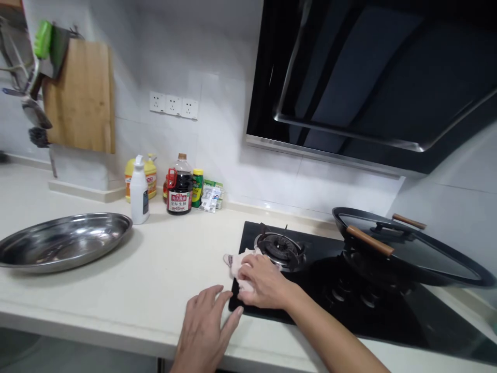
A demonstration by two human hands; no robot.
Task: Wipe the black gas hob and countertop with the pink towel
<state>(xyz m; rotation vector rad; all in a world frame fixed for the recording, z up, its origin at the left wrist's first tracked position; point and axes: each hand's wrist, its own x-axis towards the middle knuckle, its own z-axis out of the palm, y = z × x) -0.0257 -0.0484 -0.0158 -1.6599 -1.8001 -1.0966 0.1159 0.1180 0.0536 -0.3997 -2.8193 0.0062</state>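
A pale pinkish cloth [237, 263] is bunched under my right hand [264, 282], whose fingers curl over it at the left edge of the black gas stove [310, 305]. Just behind that hand is the left burner [280, 247] with its metal pan support. My left hand [205, 326] hovers or rests near the counter's front edge, beside the stove's front left corner; its thumb and fingers are apart and hold nothing. Part of the cloth is hidden beneath my right palm.
A lidded black wok [411, 248] with wooden handles sits on the right burner. A steel basin [66, 241] stands on the white counter [166, 264] at left. Behind are a white spray bottle [139, 191], a soy sauce bottle [180, 186] and a wooden cutting board [83, 98]. Overhead juts the range hood [349, 77].
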